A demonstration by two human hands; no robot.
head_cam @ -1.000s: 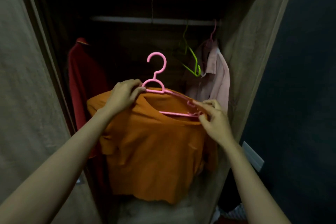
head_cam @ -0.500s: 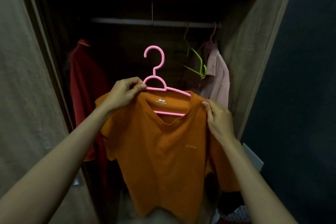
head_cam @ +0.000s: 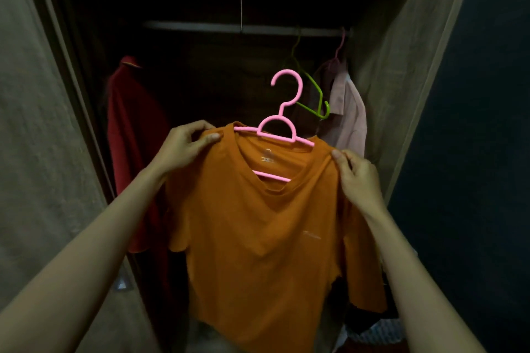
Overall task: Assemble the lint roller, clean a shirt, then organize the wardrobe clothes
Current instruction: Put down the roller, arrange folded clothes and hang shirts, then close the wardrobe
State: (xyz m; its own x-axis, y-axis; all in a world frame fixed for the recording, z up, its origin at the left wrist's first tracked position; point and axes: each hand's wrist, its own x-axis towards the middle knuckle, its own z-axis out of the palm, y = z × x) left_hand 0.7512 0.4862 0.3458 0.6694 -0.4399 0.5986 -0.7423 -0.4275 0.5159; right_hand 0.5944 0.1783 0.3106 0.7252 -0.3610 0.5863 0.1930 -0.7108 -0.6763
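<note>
On pink hanger [head_cam: 282,112], orange shirt [head_cam: 258,223]; left hand [head_cam: 183,149], right hand [head_cam: 358,175] pinch its shoulders.

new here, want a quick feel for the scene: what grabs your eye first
A bright orange t-shirt on a pink hanger fills the centre, in front of an open wardrobe, with the left hand and right hand each pinching a shoulder. Behind it hang a red garment at left and a pale pink shirt at right.

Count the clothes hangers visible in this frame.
3. A pink hanger inside the held orange shirt; a bare green hanger on the rail; a second pink hanger carrying the pale pink shirt. The red shirt's hanger, if any, is hidden.
</note>
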